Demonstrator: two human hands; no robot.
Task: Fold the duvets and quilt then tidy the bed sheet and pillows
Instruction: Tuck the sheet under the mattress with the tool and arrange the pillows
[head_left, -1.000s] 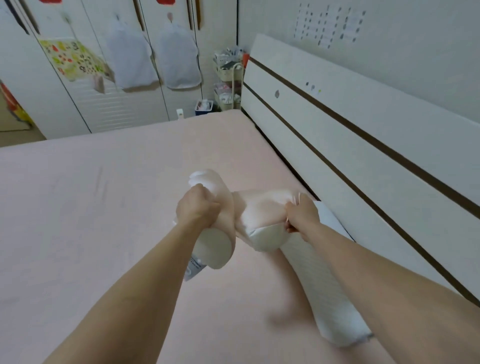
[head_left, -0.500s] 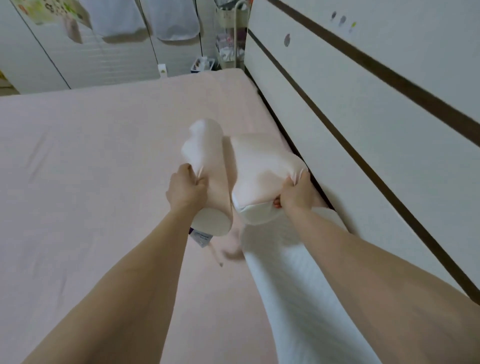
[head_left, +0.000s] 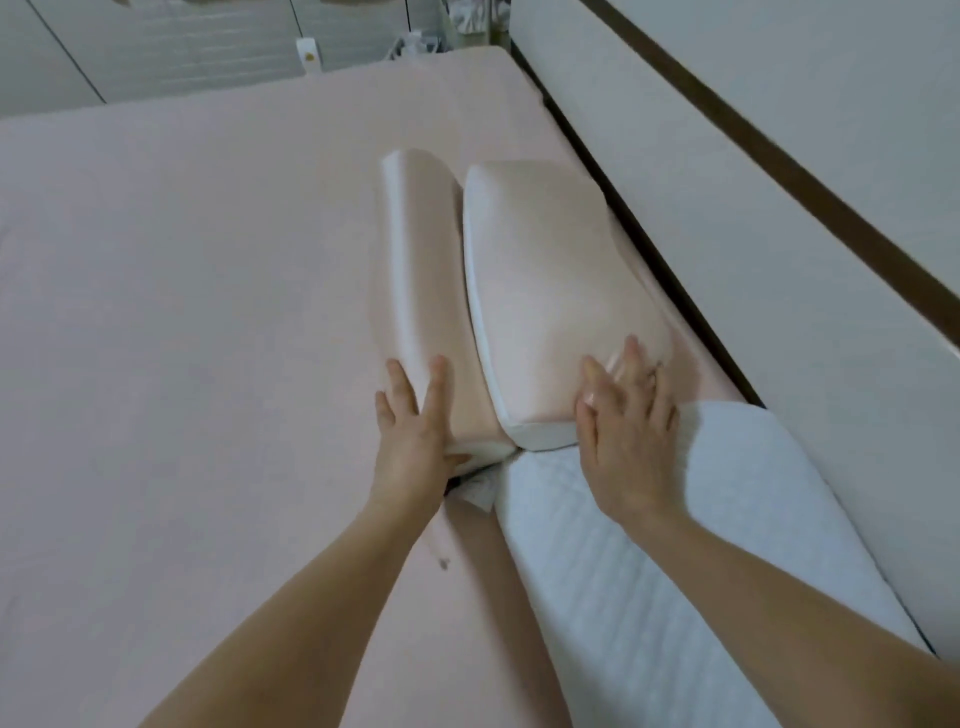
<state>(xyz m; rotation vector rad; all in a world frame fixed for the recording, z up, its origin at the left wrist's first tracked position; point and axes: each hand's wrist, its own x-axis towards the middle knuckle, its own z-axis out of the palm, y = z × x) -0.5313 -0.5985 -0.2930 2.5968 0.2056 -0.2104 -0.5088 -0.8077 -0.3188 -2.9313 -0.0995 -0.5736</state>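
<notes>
Pale wardrobe doors (head_left: 171, 47) close off the far end of the room, and a white headboard (head_left: 727, 218) with a dark stripe runs along the right of the bed, whose pink bed sheet (head_left: 182, 312) lies smooth and flat. In the head view, two pink pillows sit side by side near the headboard: a narrow pink bolster pillow (head_left: 415, 291) on the left, touching a wider pink contoured pillow (head_left: 550, 291) on the right, both lying flat on the sheet. Just in front of them a white quilted pillow (head_left: 649, 561) stretches toward the camera along the headboard. The left hand (head_left: 415, 441) rests with straight fingers on the near end of the bolster, its grip released; the right hand (head_left: 623, 431) lies flat, fingers spread, on the near corner of the contoured pillow, also grasping nothing. To finish this step well, I would press and slide with flat palms so the two near ends line up evenly and butt squarely against the white pillow, then tuck in the label poking out under the bolster. Compared with half a second ago, both hands have let go of their pinching hold, and the pillows, then lifted at the near ends, now lie settled on the sheet.
</notes>
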